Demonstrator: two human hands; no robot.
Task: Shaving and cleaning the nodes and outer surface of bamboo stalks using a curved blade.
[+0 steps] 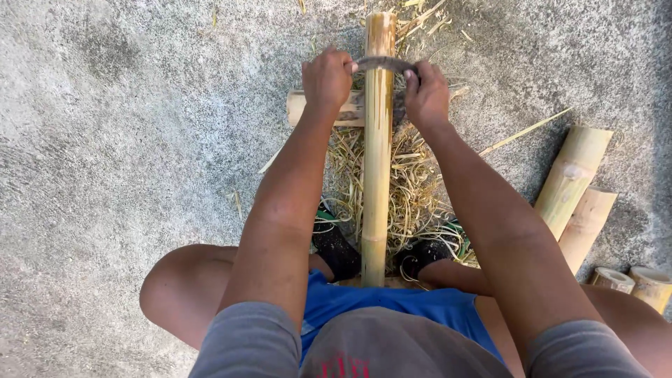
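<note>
Left hand: the left hand (pixel 327 77) has its fingers clamped on the left end of a curved dark blade (pixel 383 64).
Right hand: the right hand (pixel 425 94) grips the right end of the same blade, fingers closed around it.
Bamboo pole: the long bamboo pole (pixel 378 150) lies along the middle, from between the knees to the far side, resting across a short crosswise log (pixel 299 107).
Blade position: it lies across the pole near its far end, touching the top surface.
Doing the step well: I judge both hands should pull evenly, with the blade at a shallow angle, so only a thin skin comes off.
Shavings: a heap of pale shavings (pixel 413 189) lies on the concrete floor (pixel 119 140) under the pole.
Other pieces: cut bamboo sections (pixel 570 178) lie at the right.
Hard to see: the blade edge is perhaps hidden by the hands; the near pole end is covered by the blue shorts (pixel 378 301).
</note>
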